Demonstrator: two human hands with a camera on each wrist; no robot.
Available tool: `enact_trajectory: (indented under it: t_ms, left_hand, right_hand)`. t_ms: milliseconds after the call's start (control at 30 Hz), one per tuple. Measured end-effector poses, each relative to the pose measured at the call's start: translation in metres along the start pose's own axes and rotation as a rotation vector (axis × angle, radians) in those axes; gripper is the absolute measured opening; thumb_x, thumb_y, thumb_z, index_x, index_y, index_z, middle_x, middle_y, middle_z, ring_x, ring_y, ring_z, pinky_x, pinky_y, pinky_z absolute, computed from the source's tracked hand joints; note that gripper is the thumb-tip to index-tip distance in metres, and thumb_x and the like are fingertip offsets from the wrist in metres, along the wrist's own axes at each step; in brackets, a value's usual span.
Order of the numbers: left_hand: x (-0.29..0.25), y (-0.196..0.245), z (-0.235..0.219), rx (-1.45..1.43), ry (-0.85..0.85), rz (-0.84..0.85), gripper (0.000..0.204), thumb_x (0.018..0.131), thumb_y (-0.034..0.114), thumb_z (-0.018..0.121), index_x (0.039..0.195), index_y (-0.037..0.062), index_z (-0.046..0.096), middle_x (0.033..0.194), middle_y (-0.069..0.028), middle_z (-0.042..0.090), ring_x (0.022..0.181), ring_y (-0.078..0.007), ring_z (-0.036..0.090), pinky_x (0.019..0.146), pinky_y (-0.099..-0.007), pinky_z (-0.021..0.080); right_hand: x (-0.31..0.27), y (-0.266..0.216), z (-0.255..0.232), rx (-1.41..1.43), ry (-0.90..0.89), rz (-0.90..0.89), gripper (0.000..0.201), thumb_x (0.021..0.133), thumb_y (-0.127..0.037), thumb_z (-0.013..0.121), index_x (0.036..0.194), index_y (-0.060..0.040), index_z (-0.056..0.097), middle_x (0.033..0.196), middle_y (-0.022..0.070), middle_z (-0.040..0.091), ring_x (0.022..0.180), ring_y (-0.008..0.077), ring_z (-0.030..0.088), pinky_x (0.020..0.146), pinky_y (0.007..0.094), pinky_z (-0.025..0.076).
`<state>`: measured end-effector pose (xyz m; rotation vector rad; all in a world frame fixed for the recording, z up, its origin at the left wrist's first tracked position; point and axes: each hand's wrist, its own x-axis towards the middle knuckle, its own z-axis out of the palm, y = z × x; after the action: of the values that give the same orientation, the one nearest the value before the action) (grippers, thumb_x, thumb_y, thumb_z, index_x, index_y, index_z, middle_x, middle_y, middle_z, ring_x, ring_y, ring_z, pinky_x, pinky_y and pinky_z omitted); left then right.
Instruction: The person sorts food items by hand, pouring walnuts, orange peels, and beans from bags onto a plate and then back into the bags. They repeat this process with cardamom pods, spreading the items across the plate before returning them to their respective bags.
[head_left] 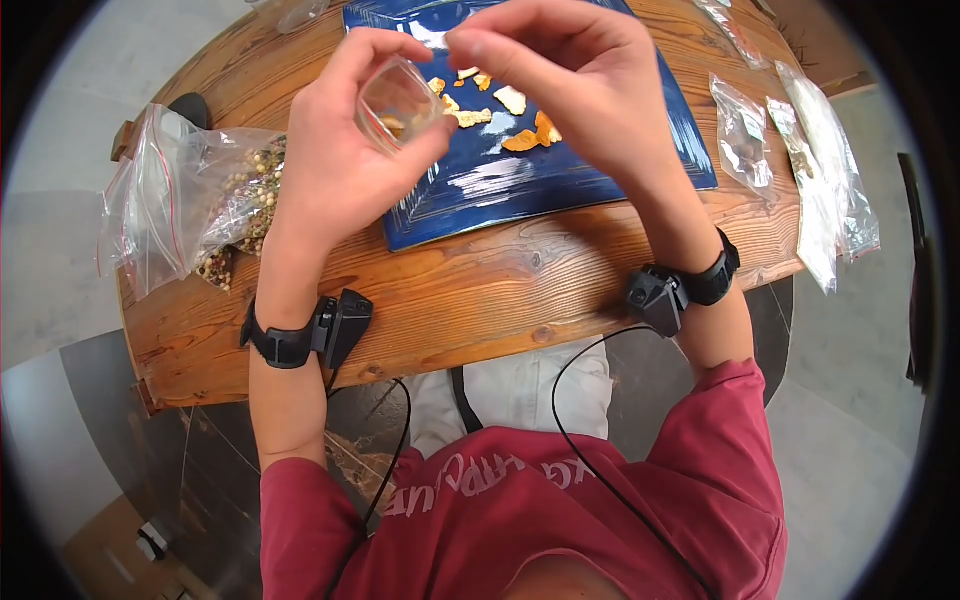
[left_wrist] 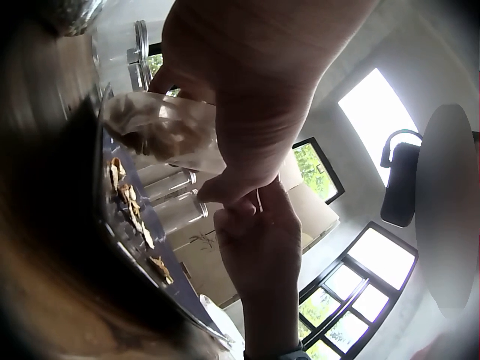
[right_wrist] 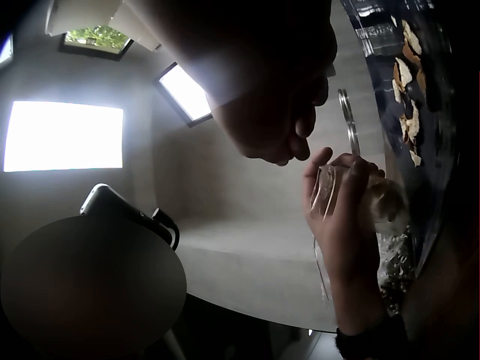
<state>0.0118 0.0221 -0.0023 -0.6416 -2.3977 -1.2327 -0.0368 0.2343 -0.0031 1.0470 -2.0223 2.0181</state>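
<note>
The left hand grips a clear container, its fingers and thumb curled round the sides, above the left part of a blue tray. Orange and cream peel pieces show inside the container in the left wrist view. Just right of its mouth is the right hand, thumb and fingertips brought together; whether something small lies between them cannot be told. More dried peel pieces lie on the tray beneath both hands.
A plastic bag of small round buds lies at the table's left. Several clear plastic bags lie at the right. Glass jars and a cardboard box stand beyond the tray.
</note>
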Motion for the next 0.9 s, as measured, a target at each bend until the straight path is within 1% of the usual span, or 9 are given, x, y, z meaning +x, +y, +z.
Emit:
enact_trajectory:
  t_ms: [33, 133, 167, 267, 467, 567, 700, 833, 900]
  left_hand:
    - [0.0, -0.002, -0.001, -0.064, 0.027, -0.008, 0.042, 0.078, 0.008, 0.082, 0.114, 0.0061, 0.06, 0.095, -0.006, 0.07, 0.087, -0.0152, 0.07, 0.08, -0.03, 0.056]
    - [0.002, -0.004, -0.003, -0.241, 0.071, -0.049, 0.043, 0.081, 0.004, 0.08, 0.119, 0.0053, 0.059, 0.097, -0.0039, 0.068, 0.09, -0.0119, 0.067, 0.083, -0.028, 0.054]
    - [0.001, -0.001, -0.005, -0.288, 0.065, -0.079, 0.044, 0.083, 0.002, 0.08, 0.121, 0.005, 0.058, 0.099, -0.0033, 0.067, 0.093, -0.0115, 0.065, 0.085, -0.0277, 0.053]
    - [0.0, 0.005, -0.003, -0.241, 0.067, -0.097, 0.045, 0.084, -0.001, 0.078, 0.124, 0.0042, 0.058, 0.101, -0.0027, 0.066, 0.095, -0.0111, 0.064, 0.086, -0.0273, 0.053]
    - [0.0, 0.002, -0.004, -0.006, 0.062, -0.016, 0.047, 0.081, 0.003, 0.079, 0.123, 0.0071, 0.058, 0.095, -0.0047, 0.068, 0.087, -0.0143, 0.068, 0.079, -0.0284, 0.054]
    - [0.0, 0.005, -0.006, 0.058, 0.012, -0.033, 0.051, 0.081, 0.002, 0.079, 0.126, 0.0083, 0.057, 0.095, -0.005, 0.068, 0.087, -0.0152, 0.068, 0.08, -0.0291, 0.054]
    - [-0.002, 0.01, -0.006, 0.183, -0.041, 0.003, 0.056, 0.08, 0.002, 0.079, 0.131, 0.0098, 0.057, 0.092, -0.0065, 0.067, 0.086, -0.019, 0.069, 0.081, -0.0318, 0.054]
    - [-0.002, 0.009, -0.002, 0.14, -0.044, 0.041, 0.057, 0.08, 0.004, 0.08, 0.131, 0.0108, 0.057, 0.089, -0.007, 0.067, 0.085, -0.0211, 0.07, 0.08, -0.0329, 0.054]
    - [-0.001, 0.008, 0.0, 0.163, -0.035, 0.093, 0.057, 0.08, 0.004, 0.08, 0.132, 0.0105, 0.057, 0.089, -0.0062, 0.068, 0.084, -0.0192, 0.069, 0.079, -0.0319, 0.054]
  right_hand:
    - [0.001, 0.001, 0.0, -0.036, 0.047, 0.021, 0.018, 0.091, -0.014, 0.08, 0.105, -0.0021, 0.078, 0.097, 0.0074, 0.078, 0.086, 0.0118, 0.072, 0.075, 0.0258, 0.057]
    - [0.002, -0.012, -0.005, -0.657, -0.198, 0.141, 0.021, 0.086, -0.019, 0.083, 0.101, -0.0051, 0.079, 0.093, 0.0078, 0.077, 0.072, 0.0126, 0.066, 0.065, 0.0293, 0.053]
    - [-0.005, 0.005, -0.003, -0.684, -0.185, 0.017, 0.024, 0.081, -0.022, 0.084, 0.1, -0.0073, 0.08, 0.086, 0.0086, 0.073, 0.066, 0.0184, 0.059, 0.061, 0.0338, 0.048]
    - [-0.015, 0.021, 0.003, -0.842, -0.248, -0.06, 0.021, 0.082, -0.02, 0.082, 0.096, -0.0049, 0.079, 0.08, 0.0099, 0.067, 0.077, 0.0284, 0.066, 0.07, 0.0382, 0.052]
    - [-0.009, 0.015, 0.003, -0.882, -0.31, 0.157, 0.018, 0.084, -0.018, 0.08, 0.097, -0.0057, 0.078, 0.086, 0.0136, 0.072, 0.073, 0.0299, 0.067, 0.069, 0.0383, 0.053]
    - [-0.002, 0.0, 0.0, -0.874, -0.268, 0.177, 0.015, 0.088, -0.016, 0.078, 0.097, -0.0043, 0.078, 0.087, 0.0108, 0.076, 0.071, 0.022, 0.069, 0.067, 0.0334, 0.053]
    - [0.005, -0.006, -0.01, -0.077, -0.117, 0.265, 0.018, 0.096, -0.017, 0.075, 0.098, 0.0006, 0.077, 0.09, 0.0034, 0.076, 0.083, 0.0086, 0.069, 0.069, 0.0232, 0.052]
    - [-0.001, -0.02, 0.004, -0.001, -0.165, 0.386, 0.017, 0.095, -0.015, 0.076, 0.101, 0.0002, 0.075, 0.092, 0.0062, 0.076, 0.085, 0.0094, 0.07, 0.077, 0.0217, 0.055]
    - [-0.004, -0.008, 0.011, 0.045, -0.096, 0.263, 0.018, 0.095, -0.016, 0.076, 0.103, 0.0003, 0.075, 0.09, 0.0051, 0.076, 0.085, 0.0083, 0.07, 0.074, 0.0211, 0.054]
